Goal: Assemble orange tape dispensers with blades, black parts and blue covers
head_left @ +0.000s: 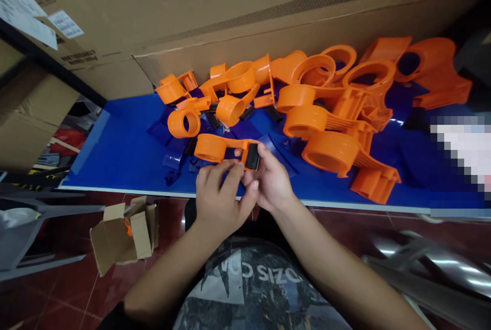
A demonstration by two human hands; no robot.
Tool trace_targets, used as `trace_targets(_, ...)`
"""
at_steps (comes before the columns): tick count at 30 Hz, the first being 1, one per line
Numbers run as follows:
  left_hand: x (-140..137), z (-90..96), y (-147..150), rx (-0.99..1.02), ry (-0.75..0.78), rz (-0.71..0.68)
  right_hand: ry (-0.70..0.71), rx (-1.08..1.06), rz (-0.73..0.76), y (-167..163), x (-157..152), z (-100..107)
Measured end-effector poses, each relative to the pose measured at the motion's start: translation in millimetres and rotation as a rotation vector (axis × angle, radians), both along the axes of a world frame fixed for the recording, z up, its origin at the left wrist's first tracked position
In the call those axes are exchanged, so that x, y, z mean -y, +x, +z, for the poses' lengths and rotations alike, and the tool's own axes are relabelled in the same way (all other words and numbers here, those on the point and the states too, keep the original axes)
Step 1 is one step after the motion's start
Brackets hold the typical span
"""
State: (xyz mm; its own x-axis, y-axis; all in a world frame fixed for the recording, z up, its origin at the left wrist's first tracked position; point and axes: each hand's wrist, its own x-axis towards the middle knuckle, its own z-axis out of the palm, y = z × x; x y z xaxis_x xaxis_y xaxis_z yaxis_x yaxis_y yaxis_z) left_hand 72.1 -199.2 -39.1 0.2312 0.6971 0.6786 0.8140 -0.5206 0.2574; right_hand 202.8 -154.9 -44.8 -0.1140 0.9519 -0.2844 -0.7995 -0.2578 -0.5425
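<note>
Right hand (274, 181): fingers gripped orange tape dispenser (210, 148) at black insert (252, 157)
Left hand (220, 194): fingers curled beside it; grip was unclear
Blue table (115, 151): bore more dispensers (328, 151), far and right

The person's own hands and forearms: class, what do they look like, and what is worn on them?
The left hand and right hand are gloveless, with no watch or bracelet visible. A dark sleeve ends along the left arm; no sleeve shows on the right arm.
</note>
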Motion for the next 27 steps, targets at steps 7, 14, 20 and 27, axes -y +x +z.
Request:
trace_targets(7,-8.0,2.8,17.1,-0.113,-0.064,0.04,-0.06,0.049,-0.02,-3.0,3.3,2.0)
trace_targets(14,3.6,2.2,15.1,-0.069,0.016,0.017,-0.023,0.022,0.031,-0.6,3.9,3.6)
trace_targets(20,17.6,4.5,5.3,-0.07,0.059,0.068,-0.044,-0.041,0.023,0.7,3.3,4.8)
trace_targets(27,2.5,0.0,4.7,-0.073,0.135,0.084,-0.018,-0.062,0.054,1.5,2.8,2.9)
